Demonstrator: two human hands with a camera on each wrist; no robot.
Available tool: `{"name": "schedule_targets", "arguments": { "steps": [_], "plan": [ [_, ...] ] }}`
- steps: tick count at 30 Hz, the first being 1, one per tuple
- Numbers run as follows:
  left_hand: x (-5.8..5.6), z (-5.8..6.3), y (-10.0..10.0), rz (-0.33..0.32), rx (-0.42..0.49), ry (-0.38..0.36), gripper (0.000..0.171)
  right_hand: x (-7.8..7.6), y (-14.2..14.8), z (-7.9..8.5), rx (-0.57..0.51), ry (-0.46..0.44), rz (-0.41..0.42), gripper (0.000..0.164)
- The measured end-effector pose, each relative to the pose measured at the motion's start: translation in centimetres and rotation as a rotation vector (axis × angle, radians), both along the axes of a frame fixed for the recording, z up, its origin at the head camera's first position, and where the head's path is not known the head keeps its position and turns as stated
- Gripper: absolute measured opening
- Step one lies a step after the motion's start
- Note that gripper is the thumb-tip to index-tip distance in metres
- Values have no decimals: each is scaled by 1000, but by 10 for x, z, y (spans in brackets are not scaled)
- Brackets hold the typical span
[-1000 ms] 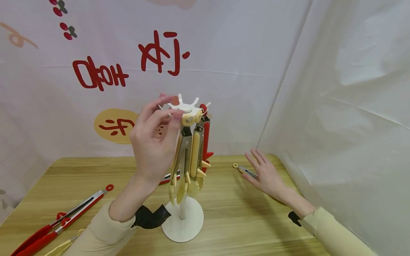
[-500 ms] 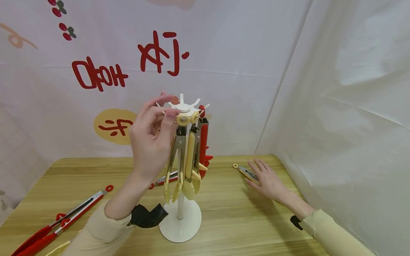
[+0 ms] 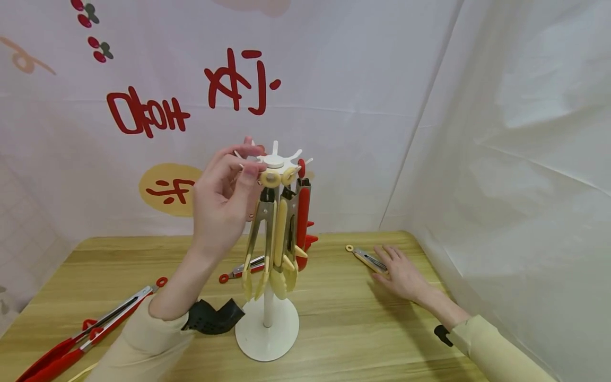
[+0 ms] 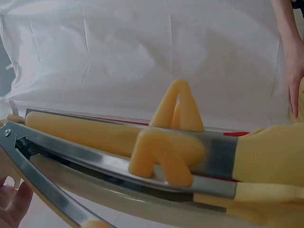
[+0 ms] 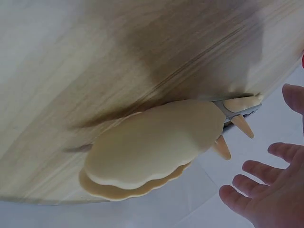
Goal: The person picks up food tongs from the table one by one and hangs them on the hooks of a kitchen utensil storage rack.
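Note:
My left hand point(image 3: 221, 196) holds the top of a white rack point(image 3: 267, 339) with hooks, thumb and fingers at its left-side hooks. Beige-tipped tongs point(image 3: 262, 233) and red tongs point(image 3: 303, 223) hang from the rack by their rings. Close up in the left wrist view are hanging beige tongs point(image 4: 114, 137). My right hand point(image 3: 403, 276) reaches over another pair of beige tongs point(image 3: 367, 260) lying at the table's right. In the right wrist view its fingers are spread and relaxed, apart from those tongs' scalloped head point(image 5: 156, 142).
Large red tongs point(image 3: 100, 323) lie on the left of the wooden table point(image 3: 343, 329). A smaller red pair point(image 3: 248, 266) lies behind the rack. At the lower left edge a yellow strip point(image 3: 83, 371) shows beside my sleeve. White curtains point(image 3: 525, 159) stand behind and to the right.
The rack's top has turned a little, its hanging tongs swinging left and showing more of the red pair. My right hand has lowered toward the beige tongs on the table.

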State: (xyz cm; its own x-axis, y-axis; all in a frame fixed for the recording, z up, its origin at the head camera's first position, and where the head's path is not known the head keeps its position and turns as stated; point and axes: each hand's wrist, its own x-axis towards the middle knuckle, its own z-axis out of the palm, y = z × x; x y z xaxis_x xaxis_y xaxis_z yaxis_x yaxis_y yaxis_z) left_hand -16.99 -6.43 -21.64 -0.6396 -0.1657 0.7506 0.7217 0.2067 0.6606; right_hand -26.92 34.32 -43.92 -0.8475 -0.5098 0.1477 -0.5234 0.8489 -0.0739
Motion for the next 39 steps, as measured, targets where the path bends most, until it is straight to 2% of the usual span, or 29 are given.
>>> {"name": "schedule_targets", "arguments": {
  "steps": [10, 14, 18, 22, 30, 36, 39],
  "plan": [
    [-8, -1, -2, -136, 46, -70, 33, -1, 8, -7, 14, -11, -7, 69],
    [-9, -1, -2, -233, 71, -101, 46, 0, 10, -7, 13, -15, -2, 68],
    [-12, 0, 0, -353, 105, -139, 34, 2, 12, -6, 13, -45, -14, 67],
    [-14, 1, 6, -421, 126, -169, 24, 4, 13, -5, 9, -77, -30, 68],
    [-15, 1, 10, -400, 115, -179, 34, 4, 14, -5, 8, -99, -39, 69],
    [-12, -4, 12, -313, 99, -122, 74, 4, 14, -5, 23, -121, -47, 68],
    [-8, -4, 16, -255, 112, -70, 86, 4, 14, -5, 23, -130, -49, 68]
  ]
}}
